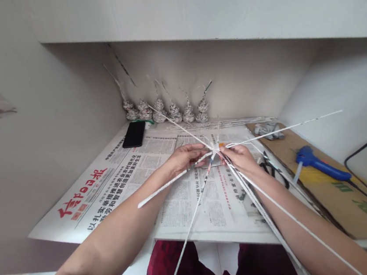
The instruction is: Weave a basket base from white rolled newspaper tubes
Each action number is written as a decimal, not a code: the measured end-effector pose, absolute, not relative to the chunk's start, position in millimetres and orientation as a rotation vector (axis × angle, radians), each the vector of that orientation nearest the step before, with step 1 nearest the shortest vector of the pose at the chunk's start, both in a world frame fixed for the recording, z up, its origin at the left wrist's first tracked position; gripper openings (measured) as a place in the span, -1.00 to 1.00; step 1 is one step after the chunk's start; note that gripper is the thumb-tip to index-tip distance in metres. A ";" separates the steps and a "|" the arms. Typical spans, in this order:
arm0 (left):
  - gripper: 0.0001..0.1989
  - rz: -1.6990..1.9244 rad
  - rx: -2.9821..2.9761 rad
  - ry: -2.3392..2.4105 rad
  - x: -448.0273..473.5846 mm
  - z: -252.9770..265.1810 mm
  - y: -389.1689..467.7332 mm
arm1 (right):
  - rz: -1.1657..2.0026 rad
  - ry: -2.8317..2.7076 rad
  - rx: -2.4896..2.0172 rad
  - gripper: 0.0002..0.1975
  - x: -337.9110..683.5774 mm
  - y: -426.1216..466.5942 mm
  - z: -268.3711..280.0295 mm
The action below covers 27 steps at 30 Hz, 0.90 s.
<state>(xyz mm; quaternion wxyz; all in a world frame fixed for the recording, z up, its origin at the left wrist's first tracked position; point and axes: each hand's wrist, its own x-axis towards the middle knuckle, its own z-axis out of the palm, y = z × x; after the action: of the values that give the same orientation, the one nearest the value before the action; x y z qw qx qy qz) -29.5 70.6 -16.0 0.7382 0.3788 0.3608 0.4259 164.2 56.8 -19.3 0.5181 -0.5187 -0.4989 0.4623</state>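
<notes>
Thin rolled-newspaper strips (192, 218) radiate from a crossing point held above the newspaper-covered table. My left hand (189, 156) is closed on the left side of this crossing, with its thumb and fingers pinching the strips. From the right, my right hand (238, 155) pinches the same crossing. One strip points left over my left forearm, another slants up toward the back, and one reaches out to the right. Several long strips trail down over my right forearm toward my lap. My fingers partly hide the centre where the strips meet.
Several gourd-shaped woven paper pieces (175, 113) line the back wall. A black phone (133, 134) lies on the newspaper (122, 180). More paper strips (222, 124) rest behind my hands. To the right, a blue glue gun (322, 165) and crumpled grey material (269, 130) lie on cardboard (340, 208), beside black-handled scissors (269, 167).
</notes>
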 end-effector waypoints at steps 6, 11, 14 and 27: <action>-0.69 0.857 0.927 0.752 -29.5 -20.3 69.1 | 1.203 -1.102 -1.234 -0.55 186.3 65.0 -16.4; -0.71 0.809 0.946 0.772 -27.6 -24.0 68.5 | 1.364 -1.096 -1.218 -0.59 191.9 64.8 -15.3; -0.69 0.792 0.973 0.749 -24.9 -28.1 68.4 | 1.420 -1.220 -1.249 -0.59 187.0 62.2 -18.8; -0.73 1.013 0.997 0.843 -6.9 -30.5 62.4 | 1.270 -1.413 -1.261 -0.58 158.3 53.7 -28.8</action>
<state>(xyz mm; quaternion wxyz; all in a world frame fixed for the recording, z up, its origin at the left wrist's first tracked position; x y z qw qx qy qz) -6.9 62.4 -30.5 0.6777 0.4437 0.3750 0.4508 158.3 53.7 -28.8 0.4176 -0.5025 -0.5629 0.5062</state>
